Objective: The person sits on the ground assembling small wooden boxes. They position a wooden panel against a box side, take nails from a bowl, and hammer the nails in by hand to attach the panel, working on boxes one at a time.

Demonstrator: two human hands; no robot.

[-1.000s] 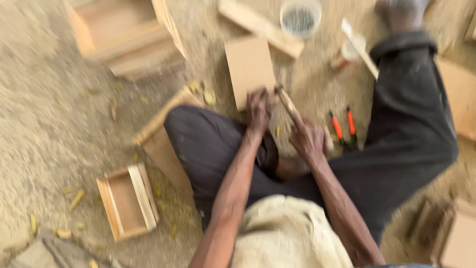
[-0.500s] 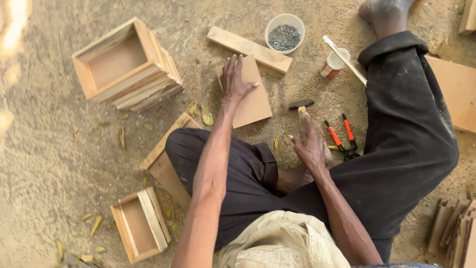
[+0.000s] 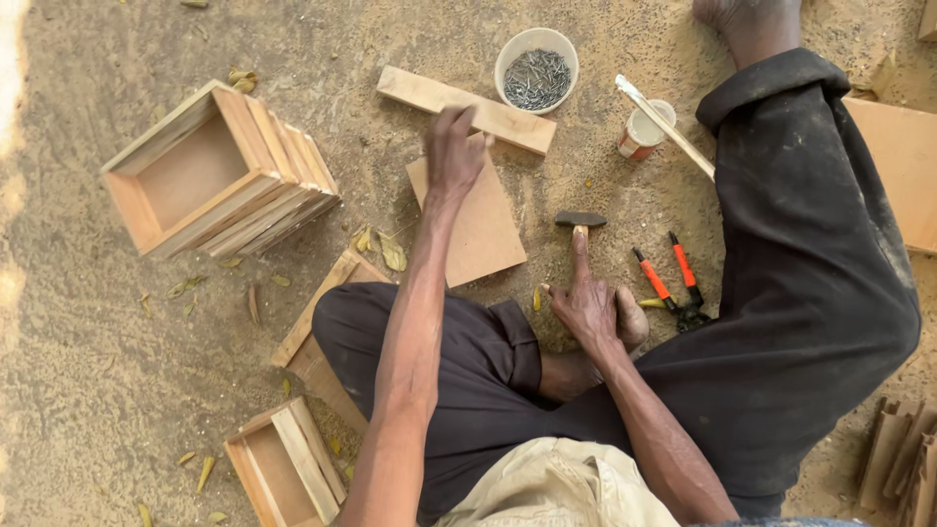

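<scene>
I sit on sandy ground with my legs folded. My left hand reaches out over the far edge of a flat square wooden board, and its fingertips touch a wooden plank lying behind the board. Whether this hand grips either piece is unclear. My right hand rests by my foot and holds the handle of a hammer, with the index finger laid along it. The hammer's dark head lies on the ground.
A white bowl of nails and a small cup with a stick stand behind the plank. Orange-handled pliers lie right of the hammer. Open wooden boxes sit to the left, and more boards to the right.
My left hand has slid from the middle of the square board to its far edge by the plank. My right hand, earlier close to the left, now rests lower with the hammer.
</scene>
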